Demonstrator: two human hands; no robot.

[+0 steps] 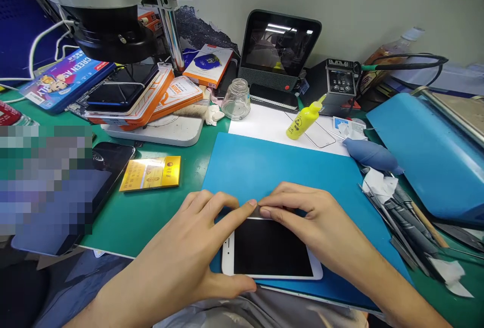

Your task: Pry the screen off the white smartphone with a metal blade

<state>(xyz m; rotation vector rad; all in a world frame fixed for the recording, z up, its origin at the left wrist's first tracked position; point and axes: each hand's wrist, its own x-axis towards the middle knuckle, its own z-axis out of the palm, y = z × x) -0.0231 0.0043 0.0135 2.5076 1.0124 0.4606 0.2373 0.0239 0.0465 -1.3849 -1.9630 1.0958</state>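
Pressing fingertips on the white phone (pixel 270 250), left hand (pixel 200 237) and right hand (pixel 302 214) grip its edges on the blue mat (pixel 264 164).

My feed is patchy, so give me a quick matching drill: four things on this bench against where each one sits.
Things:
1. white phone
2. yellow bottle
3. glass jar
4. yellow box

Places:
A. on the green mat, left of the blue mat
B. under both hands, on the blue mat
C. lying tilted on the white sheet
D. upright, in front of the small screen, beside the microscope base

Pairs: 1-B, 2-C, 3-D, 4-A
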